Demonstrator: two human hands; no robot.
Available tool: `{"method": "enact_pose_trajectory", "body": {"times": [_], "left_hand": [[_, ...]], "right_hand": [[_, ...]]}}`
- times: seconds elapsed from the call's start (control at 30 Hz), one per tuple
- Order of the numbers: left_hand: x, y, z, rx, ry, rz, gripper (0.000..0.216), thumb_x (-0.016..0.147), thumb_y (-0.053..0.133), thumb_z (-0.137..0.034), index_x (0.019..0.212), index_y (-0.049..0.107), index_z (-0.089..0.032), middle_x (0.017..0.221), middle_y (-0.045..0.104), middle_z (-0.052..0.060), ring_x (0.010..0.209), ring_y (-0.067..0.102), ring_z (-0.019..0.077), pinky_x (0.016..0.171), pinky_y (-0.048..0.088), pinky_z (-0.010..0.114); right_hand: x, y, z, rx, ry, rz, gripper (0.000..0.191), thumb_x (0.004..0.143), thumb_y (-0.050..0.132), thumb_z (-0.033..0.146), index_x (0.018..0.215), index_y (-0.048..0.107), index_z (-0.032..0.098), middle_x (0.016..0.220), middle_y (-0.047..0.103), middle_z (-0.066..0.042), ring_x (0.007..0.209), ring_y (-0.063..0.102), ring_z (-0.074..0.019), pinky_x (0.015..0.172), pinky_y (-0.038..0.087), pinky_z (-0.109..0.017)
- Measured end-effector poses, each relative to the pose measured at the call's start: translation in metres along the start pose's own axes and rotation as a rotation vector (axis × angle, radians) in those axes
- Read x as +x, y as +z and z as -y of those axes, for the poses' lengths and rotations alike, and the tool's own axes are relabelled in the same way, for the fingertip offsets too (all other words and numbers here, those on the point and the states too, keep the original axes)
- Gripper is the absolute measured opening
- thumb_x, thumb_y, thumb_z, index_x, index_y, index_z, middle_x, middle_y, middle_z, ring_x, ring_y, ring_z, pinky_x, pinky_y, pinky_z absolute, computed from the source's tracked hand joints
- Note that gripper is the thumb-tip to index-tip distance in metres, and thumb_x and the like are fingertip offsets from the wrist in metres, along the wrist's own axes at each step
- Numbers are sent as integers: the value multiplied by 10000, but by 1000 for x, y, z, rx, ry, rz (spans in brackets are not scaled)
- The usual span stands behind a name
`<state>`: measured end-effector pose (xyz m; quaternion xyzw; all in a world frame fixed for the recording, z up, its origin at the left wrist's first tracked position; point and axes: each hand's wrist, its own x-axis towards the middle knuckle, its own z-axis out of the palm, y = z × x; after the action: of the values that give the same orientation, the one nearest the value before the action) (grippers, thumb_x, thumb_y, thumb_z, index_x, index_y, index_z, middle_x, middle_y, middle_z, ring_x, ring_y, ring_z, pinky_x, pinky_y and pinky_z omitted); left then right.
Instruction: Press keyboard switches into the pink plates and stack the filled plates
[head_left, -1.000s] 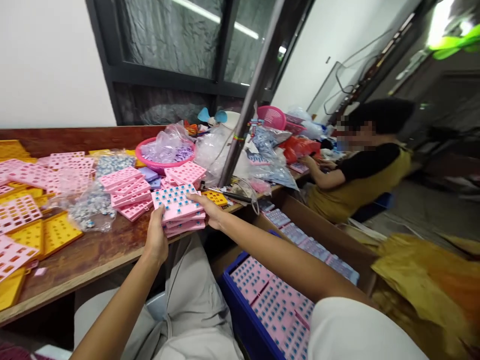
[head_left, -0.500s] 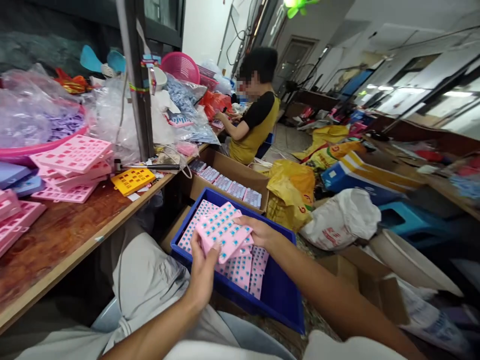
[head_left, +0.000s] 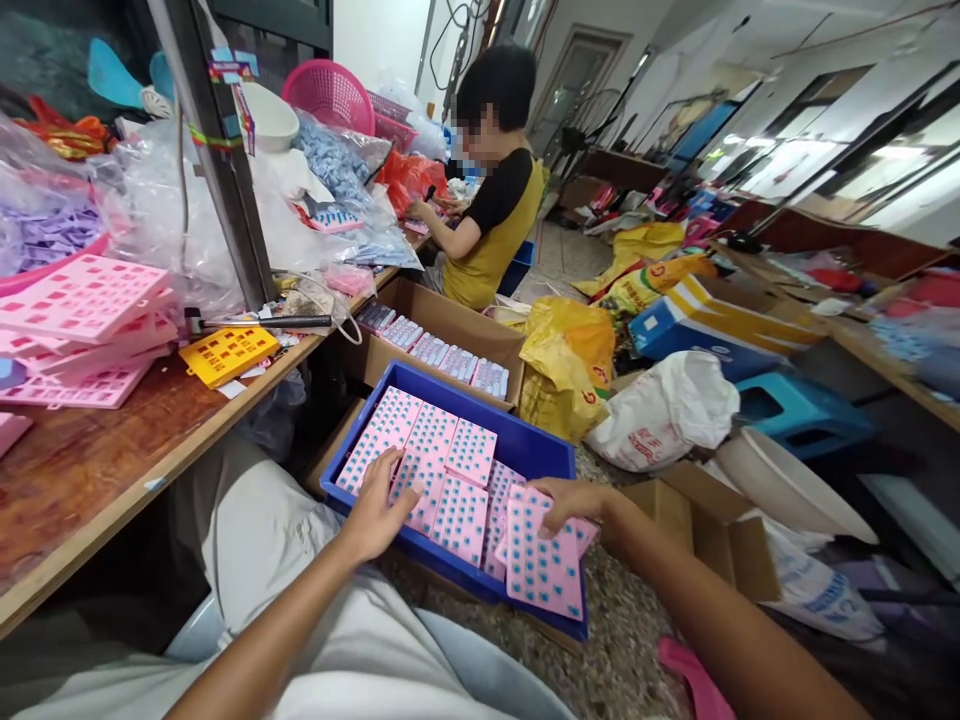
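Head view.

- Room: the crate sits on the floor just right of your knee, below the worktop edge. A cardboard box touches its far wall. A yellow bag and a white sack lie near its far right corner, and a smaller open carton stands just beside its right side. Bare floor shows only in front of the near right corner. Your leg closes off the near left side.
- Crate: blue, shallow and open-topped. Its bottom is almost covered by laid trays, which are pink, dotted with blue and set flat edge to edge in rows. Some of them overlap.
- Tray: same pink with blue dots, and rectangular. It is tilted, resting over the crate's near right rim, with its lower end hanging outside above the floor.
- Left hand: released, fingers spread, palm down on the laid trays at the near left of the crate. It grasps nothing.
- Right hand: curled over the tray's upper edge and grasping it. The fingers lie on its top face. The thumb is hidden.
- On the worktop: a pink stack and a yellow tray, well apart from both hands.
- A co-worker sits further along the worktop.
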<state>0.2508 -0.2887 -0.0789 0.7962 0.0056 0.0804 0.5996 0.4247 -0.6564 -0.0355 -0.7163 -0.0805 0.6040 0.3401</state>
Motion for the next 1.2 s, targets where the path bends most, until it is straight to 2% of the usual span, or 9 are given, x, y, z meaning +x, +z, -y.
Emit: {"method": "enact_pose_trajectory", "body": {"times": [0.13,0.27,0.4,0.53,0.77,0.9,1.03,1.1,1.2], "left_hand": [[-4,-1,10,47,-17,19,558,955,546,-459,1442,411,-225,1485,444,130,1397,400,277,1185,301,497],[-9,3,16,57,-42,15,565,944,554,-472,1434,431,-217,1460,468,132,1382,410,285,1175,316,495],[-10,4,22,83,-37,33,548,940,556,-480,1408,464,-211,1418,508,137,1350,438,291,1155,340,500],[-10,6,24,122,-41,33,514,943,548,-470,1383,485,-213,1397,525,140,1328,455,295,1137,360,508],[-9,5,19,253,10,67,529,946,531,-472,1399,475,-206,1399,529,150,1332,463,309,1129,370,523],[-3,11,3,342,203,275,594,907,585,-492,1431,482,-231,1504,462,139,1413,388,334,1188,290,531],[5,50,-5,418,398,544,537,944,516,-444,1434,505,-223,1551,432,119,1449,357,328,1208,248,501],[7,74,-1,484,433,662,538,969,456,-455,1438,508,-198,1570,407,121,1471,326,328,1212,223,504],[9,94,10,590,404,753,598,981,390,-522,1440,508,-157,1583,377,145,1488,291,341,1206,195,533]], "right_hand": [[47,-9,-12,-78,93,182,488,519,854,245,975,713,148,950,773,-43,873,733,-255,794,596,-333],[75,-14,-39,15,130,222,519,486,842,236,979,701,153,956,773,-54,888,736,-261,816,590,-351],[90,-32,-54,35,133,183,538,454,837,241,965,690,158,932,771,-48,877,735,-260,816,587,-353],[108,-47,-51,-39,172,248,545,422,864,260,931,700,157,919,769,-41,898,728,-261,832,582,-344],[115,-40,-51,-101,203,310,578,404,884,219,958,724,167,979,763,-29,968,711,-257,855,563,-310],[103,-32,-53,-47,121,234,695,449,862,260,1120,692,201,1129,729,-37,1133,651,-287,942,526,-341],[97,-26,-54,-70,25,50,852,473,844,261,1294,618,224,1349,616,-54,1344,489,-300,1080,420,-355],[94,-25,-55,-132,-3,-29,871,503,834,297,1336,595,222,1386,582,-57,1371,450,-305,1101,396,-364],[85,-24,-57,-164,10,-33,810,552,809,355,1325,613,216,1312,627,-44,1298,512,-308,1083,409,-375]]}}
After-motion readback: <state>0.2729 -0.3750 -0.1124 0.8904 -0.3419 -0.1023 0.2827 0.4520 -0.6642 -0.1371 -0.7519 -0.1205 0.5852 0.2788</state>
